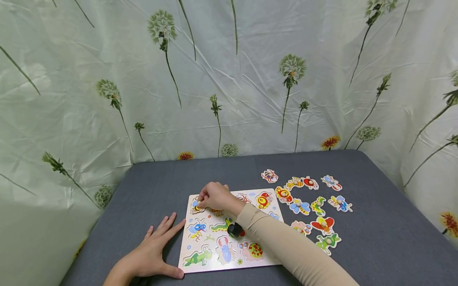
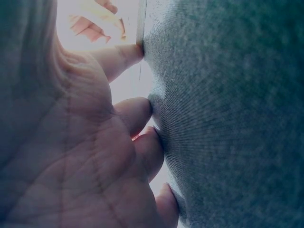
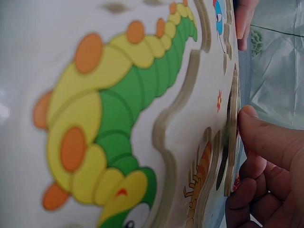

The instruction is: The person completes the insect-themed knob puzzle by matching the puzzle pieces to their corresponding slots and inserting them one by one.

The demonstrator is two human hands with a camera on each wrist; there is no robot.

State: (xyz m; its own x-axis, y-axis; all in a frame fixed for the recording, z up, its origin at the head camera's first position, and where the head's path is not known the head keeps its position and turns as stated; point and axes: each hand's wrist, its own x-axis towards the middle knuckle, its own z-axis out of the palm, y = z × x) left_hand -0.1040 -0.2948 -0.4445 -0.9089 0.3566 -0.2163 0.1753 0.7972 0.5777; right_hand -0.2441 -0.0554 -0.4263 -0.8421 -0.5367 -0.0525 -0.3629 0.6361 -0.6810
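My right hand (image 1: 216,196) pinches a bee puzzle piece (image 1: 195,207) by its upper side at the far left corner of the wooden insect puzzle board (image 1: 211,267). Seen from the right wrist, the piece (image 3: 231,147) shows edge-on, close over the board, with thumb and fingertips at its far side. My left hand (image 1: 154,246) lies spread on the table, its index fingertip and thumb right at the board's left edge. Printed recesses cover the board, among them a caterpillar (image 3: 123,109) and a stag beetle (image 1: 225,249). The right forearm hides part of its right side.
Right of the board lie several loose knobbed insect pieces, such as a red-winged bug (image 1: 323,225), a green grasshopper (image 1: 328,242) and a spider (image 1: 269,176). The dark grey table (image 1: 379,238) ends at a dandelion-print curtain (image 1: 250,99) behind.
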